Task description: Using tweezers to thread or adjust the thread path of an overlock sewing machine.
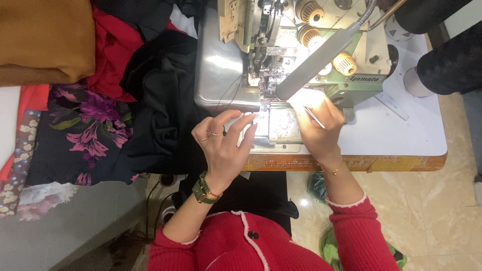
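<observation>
Both my hands are up at the sewing machine (pixel 301 45) on the white worktop (pixel 401 135). My left hand (pixel 223 145) rests by the machine's front plate (pixel 273 125), fingers loosely spread and bent, the fingertips (pixel 249 118) touching the plate's left edge; this grip is wide and holds nothing. Rings sit on two of its fingers, and a green watch (pixel 203 189) circles the wrist. My right hand (pixel 314 128) lies on the plate's right side, just under the lit lamp (pixel 316 60), and its grip is narrow, pinched on thin tweezers (pixel 315 118) that slant across the back of the fingers. The lamp's glare washes out the fingertips, so I cannot tell what the tips of the tweezers touch. A thin gold bracelet (pixel 334 170) hangs on that wrist. My sleeves (pixel 359 221) are red with pale trim.

Black cloth (pixel 160 110) is heaped just left of the machine, touching its grey side cover (pixel 221 65). Farther left lie a dark floral cloth (pixel 85 130) with purple flowers, red cloth (pixel 113 50) and a brown fold (pixel 45 40) at the top corner. Yellow knobs (pixel 309 12) stand on the machine's top. The worktop's front edge (pixel 351 162) is worn wood, and pale floor tiles (pixel 432 211) show below on the right.
</observation>
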